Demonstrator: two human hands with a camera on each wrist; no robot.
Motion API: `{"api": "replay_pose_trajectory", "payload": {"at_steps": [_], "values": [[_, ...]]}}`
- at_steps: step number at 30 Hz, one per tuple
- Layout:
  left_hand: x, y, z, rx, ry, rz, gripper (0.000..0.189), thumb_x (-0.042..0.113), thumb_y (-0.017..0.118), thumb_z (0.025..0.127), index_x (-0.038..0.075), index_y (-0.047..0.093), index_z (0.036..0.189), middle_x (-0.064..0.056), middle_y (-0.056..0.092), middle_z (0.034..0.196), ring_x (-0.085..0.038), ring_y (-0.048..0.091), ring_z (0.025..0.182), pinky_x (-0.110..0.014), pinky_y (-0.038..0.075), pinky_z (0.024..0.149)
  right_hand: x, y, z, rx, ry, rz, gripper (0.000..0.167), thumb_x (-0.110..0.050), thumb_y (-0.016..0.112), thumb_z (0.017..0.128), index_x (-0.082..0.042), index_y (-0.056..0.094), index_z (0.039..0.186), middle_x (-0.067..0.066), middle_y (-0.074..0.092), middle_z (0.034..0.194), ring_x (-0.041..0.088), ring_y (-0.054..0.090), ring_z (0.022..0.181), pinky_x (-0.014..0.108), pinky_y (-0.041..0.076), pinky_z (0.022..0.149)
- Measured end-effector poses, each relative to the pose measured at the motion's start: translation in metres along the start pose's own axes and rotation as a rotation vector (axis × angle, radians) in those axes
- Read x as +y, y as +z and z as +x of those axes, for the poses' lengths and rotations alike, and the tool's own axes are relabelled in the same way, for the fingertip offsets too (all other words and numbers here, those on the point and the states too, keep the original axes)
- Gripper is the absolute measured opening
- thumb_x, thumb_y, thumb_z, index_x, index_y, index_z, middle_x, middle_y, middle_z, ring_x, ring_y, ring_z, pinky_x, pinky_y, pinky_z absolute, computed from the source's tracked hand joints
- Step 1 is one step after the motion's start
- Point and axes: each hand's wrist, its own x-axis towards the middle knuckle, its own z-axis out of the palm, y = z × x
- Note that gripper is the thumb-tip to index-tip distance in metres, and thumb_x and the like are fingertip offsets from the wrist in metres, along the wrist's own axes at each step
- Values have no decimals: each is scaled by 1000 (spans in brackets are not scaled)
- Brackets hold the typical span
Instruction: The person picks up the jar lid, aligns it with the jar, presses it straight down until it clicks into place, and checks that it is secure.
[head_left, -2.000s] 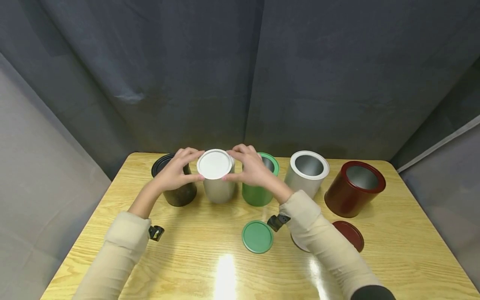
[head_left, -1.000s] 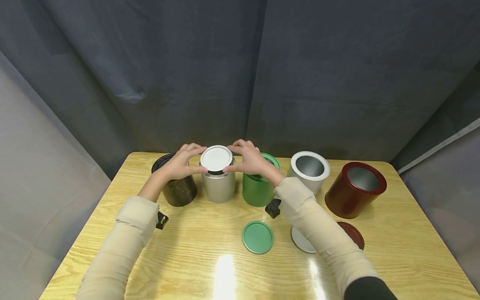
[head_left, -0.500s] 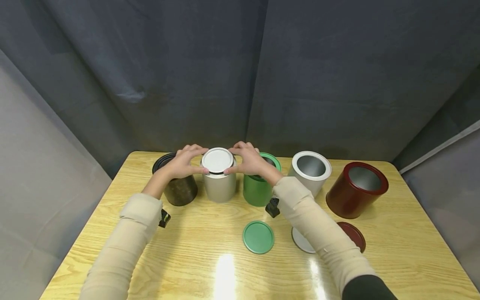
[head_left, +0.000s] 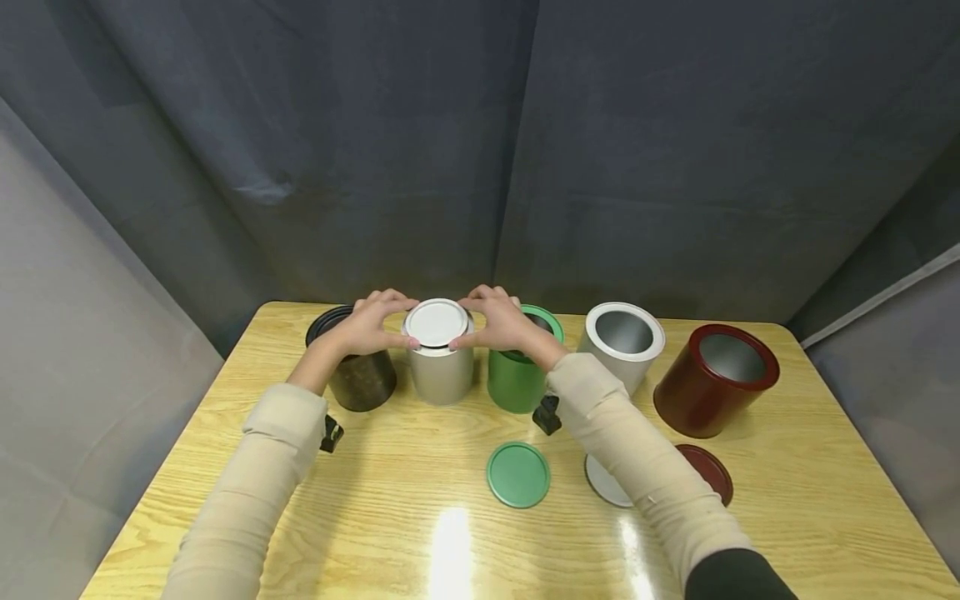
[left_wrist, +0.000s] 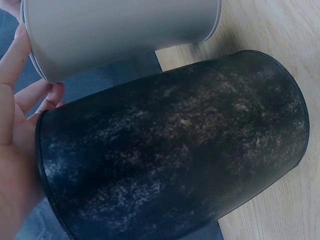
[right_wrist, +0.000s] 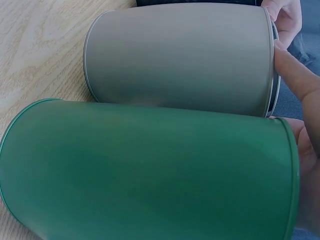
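A white round lid [head_left: 437,322] sits over the mouth of a pale grey can [head_left: 441,379] near the table's back edge. My left hand [head_left: 367,327] holds the lid's left side, thumb in front and fingers behind. From the other side my right hand [head_left: 498,323] grips it the same way. In the right wrist view, a narrow dark gap shows along the end of the pale grey can [right_wrist: 180,60], by my thumb. A mottled black can [left_wrist: 175,145] stands under my left hand. Below my right hand is an uncovered green can [head_left: 516,385].
Farther right stand an uncovered white-rimmed can [head_left: 626,371] and an uncovered dark red can [head_left: 693,396]. A green lid [head_left: 518,474], a whitish lid [head_left: 606,482] partly under my right sleeve, and a dark red lid [head_left: 707,472] lie on the wooden table [head_left: 390,500]. Grey curtains surround the table.
The white lid was held higher over the pale grey can. Both hands have lowered it onto the rim, and the dark gap under its front edge has narrowed.
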Motion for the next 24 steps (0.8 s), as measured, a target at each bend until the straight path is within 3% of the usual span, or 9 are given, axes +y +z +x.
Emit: {"api": "replay_pose_trajectory", "payload": {"at_steps": [24], "values": [[2, -2, 1, -14, -34, 7, 68, 36, 72, 76, 7, 47, 133, -15, 43, 128, -31, 35, 116, -49, 24, 89, 3, -1, -1, 0, -34, -6, 71, -46, 70, 75, -9, 50, 132, 14, 45, 122, 28, 38, 110, 43, 28, 86]]}}
